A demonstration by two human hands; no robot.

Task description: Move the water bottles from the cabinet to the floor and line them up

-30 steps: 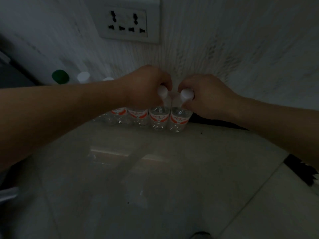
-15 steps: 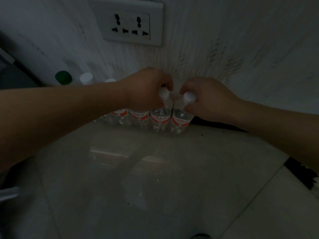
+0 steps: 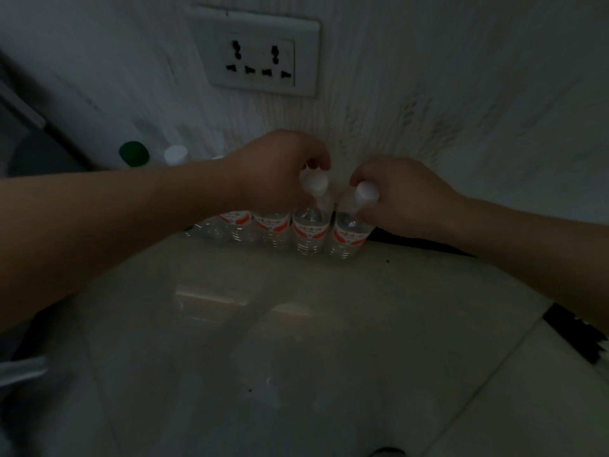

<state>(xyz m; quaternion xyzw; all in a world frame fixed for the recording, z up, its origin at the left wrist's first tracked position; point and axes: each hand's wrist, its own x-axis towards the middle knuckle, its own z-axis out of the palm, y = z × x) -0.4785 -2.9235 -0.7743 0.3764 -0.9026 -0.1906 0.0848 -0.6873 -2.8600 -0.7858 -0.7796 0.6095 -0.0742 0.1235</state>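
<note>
A row of clear water bottles with red-and-white labels stands on the glossy floor against the wall. My left hand [image 3: 280,169] grips the neck of the second bottle from the right [image 3: 309,230], just under its white cap. The rightmost bottle [image 3: 349,234] stands next to it, and my right hand [image 3: 398,199] grips it by the neck below the cap. Both bottles stand upright on the floor, side by side. My left forearm hides most of the bottles further left; a white cap [image 3: 175,155] and a green cap [image 3: 133,154] show above it.
A white double wall socket [image 3: 260,61] sits on the wall above the row. A dark cabinet edge [image 3: 29,140] is at far left. Pale floor tiles [image 3: 296,341] spread in front of the bottles, with a dark patch [image 3: 573,334] at the right.
The view has tilted slightly, so the socket and hands sit lower in the frame. My hands have drawn a little apart, opening a gap between the two caps. The bottles stay in place.
</note>
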